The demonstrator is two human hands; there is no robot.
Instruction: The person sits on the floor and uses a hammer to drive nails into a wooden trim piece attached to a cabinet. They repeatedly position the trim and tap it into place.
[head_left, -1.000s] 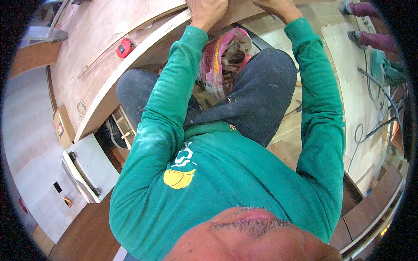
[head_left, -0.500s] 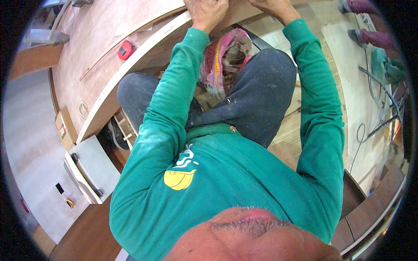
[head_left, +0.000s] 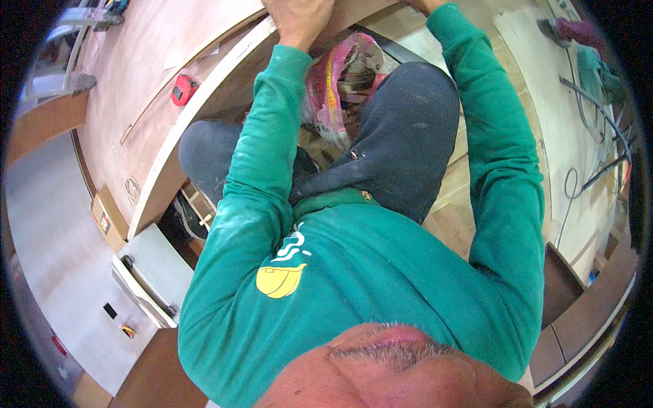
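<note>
My left hand reaches to the upper edge of the picture, beside the pale edge of a long wooden panel. Its fingers run out of the frame, so what it holds, if anything, is hidden. Only the wrist and base of my right hand show at the upper edge; the fingers are cut off. Between my forearms, near my bent knees, stands an open pink and white bag with scraps inside. A red tape measure lies on the panel's broad surface, next to a thin wooden strip.
On the left are a cardboard box and a grey panel with loose wires in a cutout. At the right lie a black cable and a dark metal frame. Another person's leg shows at the upper right.
Both hands have shifted up and left, further out of the frame. The surroundings have shifted slightly in the picture, and less of the other person's legs shows.
</note>
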